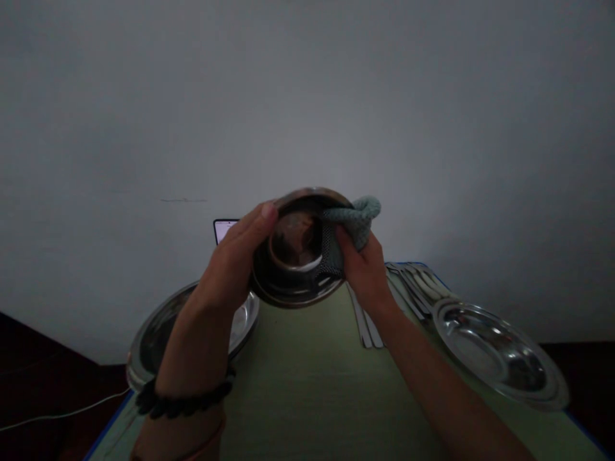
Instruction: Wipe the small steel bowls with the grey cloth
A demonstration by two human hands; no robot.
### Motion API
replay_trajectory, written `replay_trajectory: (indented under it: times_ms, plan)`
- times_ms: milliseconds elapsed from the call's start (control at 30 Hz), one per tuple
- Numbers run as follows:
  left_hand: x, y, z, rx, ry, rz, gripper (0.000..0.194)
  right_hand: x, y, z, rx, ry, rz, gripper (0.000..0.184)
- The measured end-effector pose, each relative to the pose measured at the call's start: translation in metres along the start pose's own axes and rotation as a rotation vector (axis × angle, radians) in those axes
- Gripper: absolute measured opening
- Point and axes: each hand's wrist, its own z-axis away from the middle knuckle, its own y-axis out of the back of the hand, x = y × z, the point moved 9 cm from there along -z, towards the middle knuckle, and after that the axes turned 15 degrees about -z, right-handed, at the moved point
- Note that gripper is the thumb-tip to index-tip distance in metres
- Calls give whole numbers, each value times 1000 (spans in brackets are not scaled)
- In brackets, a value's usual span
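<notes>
A shiny metal bowl (pixel 294 291) is held up above the table, tilted so its inside faces me. My left hand (pixel 235 262) grips its left rim, thumb on top and the other fingers hidden behind. A grey-green cloth (pixel 358 221) is in my right hand (pixel 362 266), which presses it over the bowl's right rim and inner wall. The right thumb lies on the cloth; the rest of that hand's fingers are mostly hidden.
A large metal basin (pixel 152 339) stands at the left, partly behind my left arm. On the right lie a metal dish (pixel 500 352) and several pieces of cutlery (pixel 416 285). A phone (pixel 223 228) stands upright behind my left hand. The green table (pixel 298 384) meets a pale wall (pixel 307 96).
</notes>
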Motion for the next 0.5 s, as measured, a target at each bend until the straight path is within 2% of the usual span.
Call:
replay_trajectory:
  times_ms: [133,233,300,367,500]
  plan:
    - [-2,-14,-4,104,-87,66,45,47,-11,11,90,-346,-432,41]
    - [-1,-24,-4,114,-114,56,46,62,-11,11,85,-449,-492,42]
    - [-2,-21,-3,91,-78,100,48,55,-1,2,46,-391,-361,42]
    - [-4,-17,-3,6,-20,121,52,35,8,-11,-37,-261,-139,41]
    - [-7,-22,5,-299,46,-98,40,-16,3,-17,-248,67,373,19]
